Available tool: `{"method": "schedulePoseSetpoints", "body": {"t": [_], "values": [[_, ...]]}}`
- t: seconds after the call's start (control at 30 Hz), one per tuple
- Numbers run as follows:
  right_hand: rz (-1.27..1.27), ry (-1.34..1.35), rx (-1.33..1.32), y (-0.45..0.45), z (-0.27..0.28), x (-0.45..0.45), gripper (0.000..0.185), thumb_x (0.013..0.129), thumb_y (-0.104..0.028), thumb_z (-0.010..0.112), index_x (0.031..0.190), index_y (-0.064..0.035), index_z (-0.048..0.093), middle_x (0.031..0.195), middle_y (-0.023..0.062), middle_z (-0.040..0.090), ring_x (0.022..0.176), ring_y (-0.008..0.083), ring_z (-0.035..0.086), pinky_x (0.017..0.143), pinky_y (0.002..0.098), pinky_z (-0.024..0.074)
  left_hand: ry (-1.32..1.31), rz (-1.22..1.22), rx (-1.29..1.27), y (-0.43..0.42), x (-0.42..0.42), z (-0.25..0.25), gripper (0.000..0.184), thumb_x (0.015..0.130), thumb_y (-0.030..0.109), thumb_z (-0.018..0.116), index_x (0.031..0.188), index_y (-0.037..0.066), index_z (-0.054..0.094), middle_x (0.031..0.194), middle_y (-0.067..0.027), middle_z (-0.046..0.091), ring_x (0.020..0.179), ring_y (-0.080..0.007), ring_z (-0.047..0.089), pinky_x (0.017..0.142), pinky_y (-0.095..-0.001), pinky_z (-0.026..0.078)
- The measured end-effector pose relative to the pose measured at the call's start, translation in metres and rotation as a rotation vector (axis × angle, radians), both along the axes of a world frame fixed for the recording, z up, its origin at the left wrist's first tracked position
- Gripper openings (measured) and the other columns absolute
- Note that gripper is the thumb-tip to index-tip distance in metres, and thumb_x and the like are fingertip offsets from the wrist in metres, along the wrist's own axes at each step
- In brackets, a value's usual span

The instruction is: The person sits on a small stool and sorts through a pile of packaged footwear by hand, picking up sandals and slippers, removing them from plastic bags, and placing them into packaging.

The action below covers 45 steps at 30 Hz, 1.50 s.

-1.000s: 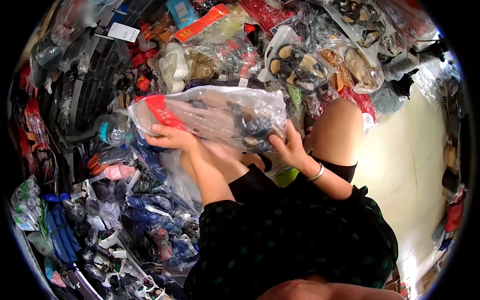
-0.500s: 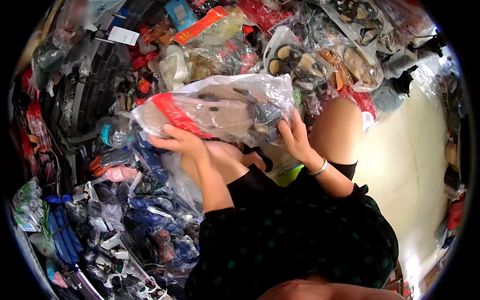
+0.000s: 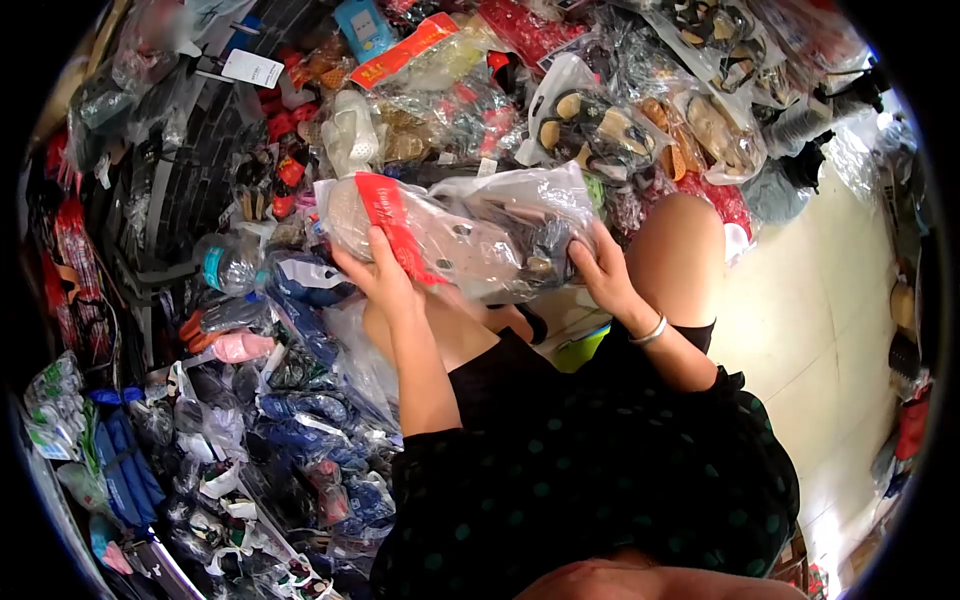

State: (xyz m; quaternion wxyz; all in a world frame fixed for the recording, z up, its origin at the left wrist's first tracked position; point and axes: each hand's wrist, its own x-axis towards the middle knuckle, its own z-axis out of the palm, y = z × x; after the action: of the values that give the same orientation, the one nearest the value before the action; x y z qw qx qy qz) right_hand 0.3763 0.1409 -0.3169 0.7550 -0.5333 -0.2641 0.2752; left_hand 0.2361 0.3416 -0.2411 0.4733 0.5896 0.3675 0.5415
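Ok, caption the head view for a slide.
Left hand and right hand holding a red-banded clear bag of shoes amid piles of wrapped goods.

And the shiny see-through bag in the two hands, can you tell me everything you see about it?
The bag is long, clear and crinkly, apparently plastic, with a slanting red band near one end. Through it show pale beige, sole-shaped pieces, probably footwear, and darker parts at the other end. It is held up crosswise, the left hand at the banded end, the right hand at the other.
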Motion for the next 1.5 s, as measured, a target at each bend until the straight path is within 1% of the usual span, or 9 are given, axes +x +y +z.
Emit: {"method": "schedulePoseSetpoints", "body": {"t": [0.1, 0.27, 0.47, 0.57, 0.77, 0.9, 1.3, 1.4, 1.5], "values": [[-0.093, -0.448, -0.076, -0.009, 0.013, 0.001, 0.027, 0.077, -0.008, 0.054, 0.104, -0.0028, 0.055, 0.096, 0.0135, 0.057, 0.083, 0.0283, 0.052, 0.073, 0.0319, 0.043, -0.258, -0.402, -0.803, 0.01, -0.009, -0.013, 0.068, 0.085, 0.054, 0.046, 0.134, 0.011, 0.028, 0.132, -0.0048, 0.039, 0.117, -0.023, 0.041, 0.098, -0.041, 0.033], [0.043, -1.224, 0.145, -0.007, 0.038, 0.002, 0.041, 0.066, -0.02, 0.062, 0.105, -0.0099, 0.058, 0.111, 0.0055, 0.053, 0.094, 0.0246, 0.05, 0.077, 0.0376, 0.0422, -0.376, -0.36, -0.776, -0.007, 0.005, -0.039, 0.069, 0.084, 0.062, 0.04, 0.133, 0.014, 0.033, 0.129, -0.0075, 0.042, 0.119, -0.0251, 0.04, 0.102, -0.0408, 0.03], [0.323, -0.836, 0.057, -0.009, 0.019, -0.003, 0.063, 0.072, -0.033, 0.069, 0.125, -0.0094, 0.043, 0.124, 0.0139, 0.04, 0.112, 0.0292, 0.042, 0.088, 0.0403, 0.0382, -0.575, -0.607, -0.871, -0.007, 0.0, -0.053, 0.07, 0.081, 0.061, 0.045, 0.13, 0.012, 0.037, 0.121, -0.0101, 0.049, 0.114, -0.0258, 0.044, 0.098, -0.0401, 0.035], [0.579, 0.218, 0.002, 0.014, 0.005, -0.006, 0.091, 0.074, -0.04, 0.069, 0.138, -0.0041, 0.016, 0.13, 0.0173, 0.035, 0.119, 0.0288, 0.037, 0.097, 0.0416, 0.0328, -0.548, -0.527, -0.818, -0.021, -0.002, -0.051, 0.072, 0.079, 0.061, 0.048, 0.129, 0.01, 0.038, 0.12, -0.0107, 0.049, 0.111, -0.0255, 0.046, 0.096, -0.0396, 0.037], [0.544, -0.177, -0.186, 0.026, 0.041, 0.009, 0.065, 0.071, -0.017, 0.072, 0.125, -0.0018, 0.039, 0.114, 0.0133, 0.054, 0.103, 0.0167, 0.051, 0.088, 0.0294, 0.0402, -0.437, -0.403, -0.437, 0.005, -0.011, -0.021, 0.075, 0.075, 0.061, 0.054, 0.126, 0.008, 0.04, 0.117, -0.0117, 0.05, 0.106, -0.025, 0.05, 0.092, -0.0386, 0.041], [0.236, -0.697, -0.218, 0.023, 0.032, 0.026, 0.052, 0.069, -0.014, 0.068, 0.115, -0.0028, 0.047, 0.097, 0.0171, 0.055, 0.089, 0.0337, 0.054, 0.077, 0.0363, 0.0446, -0.122, -0.54, -0.196, 0.016, -0.008, 0.026, 0.073, 0.072, 0.057, 0.064, 0.12, 0.006, 0.045, 0.11, -0.0107, 0.054, 0.1, -0.0233, 0.054, 0.086, -0.0358, 0.045], [0.37, -0.51, -0.048, 0.023, 0.04, 0.058, 0.021, 0.073, -0.003, 0.062, 0.092, 0.0005, 0.058, 0.096, 0.0063, 0.056, 0.083, 0.0139, 0.055, 0.075, 0.0257, 0.0431, 0.017, -0.389, 0.142, -0.033, 0.024, 0.016, 0.018, 0.086, 0.016, 0.058, 0.081, -0.002, 0.059, 0.08, -0.0048, 0.058, 0.074, -0.0116, 0.05, 0.071, -0.0238, 0.039], [0.168, 0.252, 0.218, 0.02, 0.052, 0.061, 0.03, 0.074, 0.002, 0.056, 0.103, -0.0036, 0.057, 0.097, 0.004, 0.057, 0.092, 0.0162, 0.054, 0.081, 0.0292, 0.0433, 0.021, -0.353, 0.151, -0.037, 0.016, 0.019, 0.013, 0.083, 0.01, 0.061, 0.08, -0.002, 0.059, 0.08, -0.0046, 0.058, 0.073, -0.0119, 0.051, 0.069, -0.023, 0.039], [0.003, -0.492, 0.028, 0.018, 0.089, 0.062, 0.044, 0.074, -0.006, 0.06, 0.117, -0.0071, 0.05, 0.106, 0.006, 0.053, 0.105, 0.0209, 0.047, 0.092, 0.035, 0.0346, 0.121, -0.353, 0.251, -0.045, 0.02, 0.015, 0.009, 0.081, 0.007, 0.062, 0.081, -0.002, 0.059, 0.078, -0.0054, 0.058, 0.073, -0.0124, 0.052, 0.068, -0.0234, 0.04]]}}
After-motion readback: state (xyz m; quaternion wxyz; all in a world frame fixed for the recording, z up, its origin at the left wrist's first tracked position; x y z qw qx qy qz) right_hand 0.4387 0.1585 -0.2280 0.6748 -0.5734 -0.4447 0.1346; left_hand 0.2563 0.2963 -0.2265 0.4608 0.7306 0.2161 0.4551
